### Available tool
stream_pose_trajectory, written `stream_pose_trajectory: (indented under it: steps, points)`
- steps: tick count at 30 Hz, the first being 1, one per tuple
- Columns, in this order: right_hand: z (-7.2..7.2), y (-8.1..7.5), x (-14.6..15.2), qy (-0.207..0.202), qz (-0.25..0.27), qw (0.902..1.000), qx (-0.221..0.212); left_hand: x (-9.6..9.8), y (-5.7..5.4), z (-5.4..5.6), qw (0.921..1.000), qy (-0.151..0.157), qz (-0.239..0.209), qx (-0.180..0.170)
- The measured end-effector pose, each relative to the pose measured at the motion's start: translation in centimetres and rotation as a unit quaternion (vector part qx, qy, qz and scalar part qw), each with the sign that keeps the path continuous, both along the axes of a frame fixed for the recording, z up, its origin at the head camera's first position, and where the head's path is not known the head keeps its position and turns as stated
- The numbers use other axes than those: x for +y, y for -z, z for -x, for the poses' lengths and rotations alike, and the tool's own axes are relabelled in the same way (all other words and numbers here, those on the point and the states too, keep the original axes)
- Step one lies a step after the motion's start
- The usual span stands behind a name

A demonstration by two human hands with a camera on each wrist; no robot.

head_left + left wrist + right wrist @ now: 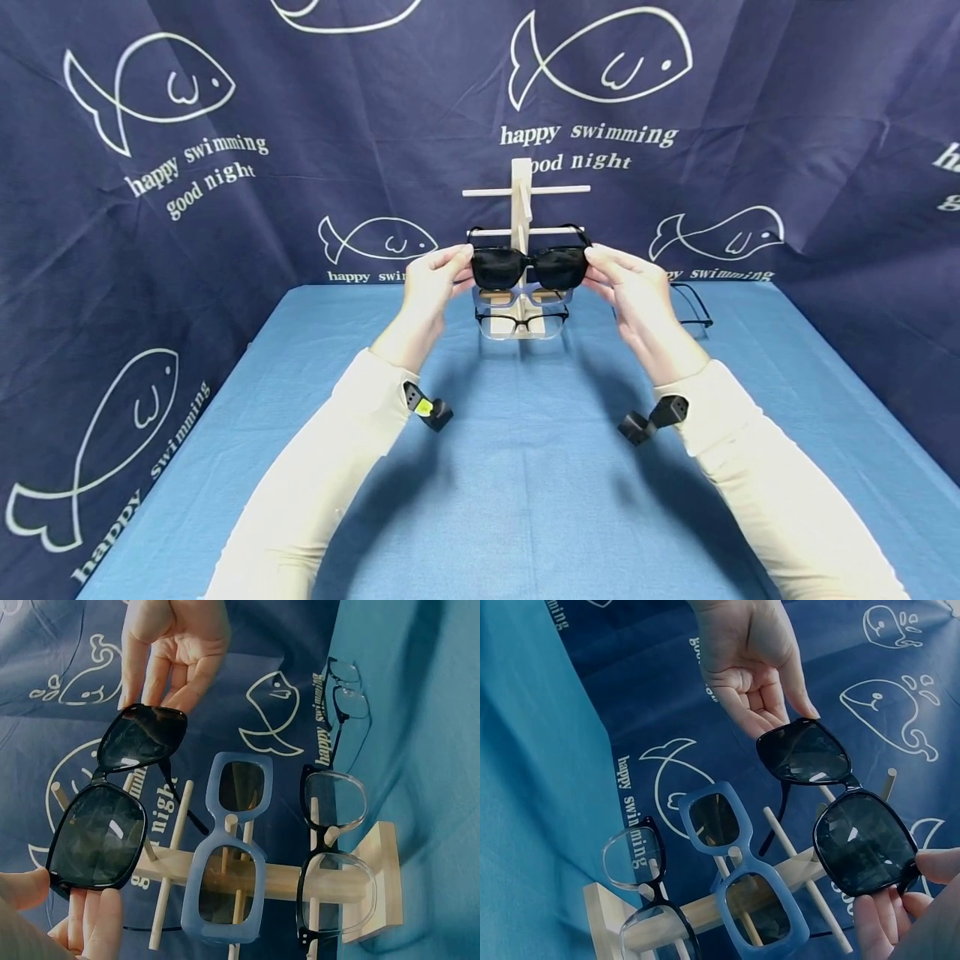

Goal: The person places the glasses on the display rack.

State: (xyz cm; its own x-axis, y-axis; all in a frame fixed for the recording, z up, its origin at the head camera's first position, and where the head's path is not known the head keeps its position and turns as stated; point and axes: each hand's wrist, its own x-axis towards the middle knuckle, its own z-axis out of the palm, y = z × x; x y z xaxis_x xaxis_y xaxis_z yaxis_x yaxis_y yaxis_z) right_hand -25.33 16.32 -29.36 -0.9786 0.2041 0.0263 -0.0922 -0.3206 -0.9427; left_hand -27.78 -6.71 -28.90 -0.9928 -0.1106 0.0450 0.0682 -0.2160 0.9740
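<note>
A pair of black sunglasses (498, 268) with dark lenses is held by both hands in front of a wooden eyewear stand (521, 177). My left hand (431, 293) pinches its left end between thumb and fingers. At the opposite end, my right hand (636, 293) grips the frame near the hinge. Both temples extend back toward the stand, at the height of its second crossbar in the head view. Just below sit light-blue framed glasses (191, 900) with brown lenses. Lowest on the stand are glasses with black upper rims and clear lenses (302, 892).
Behind my right hand, another thin-framed pair of glasses (696, 322) lies on the blue tablecloth (517, 483). The stand's top crossbar (558, 189) carries no glasses. A dark blue curtain (420, 108) with white fish drawings hangs behind.
</note>
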Motion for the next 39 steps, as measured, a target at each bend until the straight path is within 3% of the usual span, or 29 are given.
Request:
stream_pose_trajectory:
  steps: [11, 27, 39]
  points:
    - [0.8, -0.1, -0.2, 0.009, 0.026, 0.9996, 0.012, -0.2, -0.1, 0.9, 0.9999, -0.008, 0.009, 0.008]
    - [2.1, 0.3, -0.6, 0.024, 0.031, 0.9992, 0.002, 0.1, 0.3, 1.6, 0.9996, -0.024, -0.01, 0.009]
    - [2.5, 0.6, -0.8, 0.031, 0.021, 0.9993, 0.0, 0.3, 0.6, 2.0, 0.9995, -0.029, 0.001, 0.009]
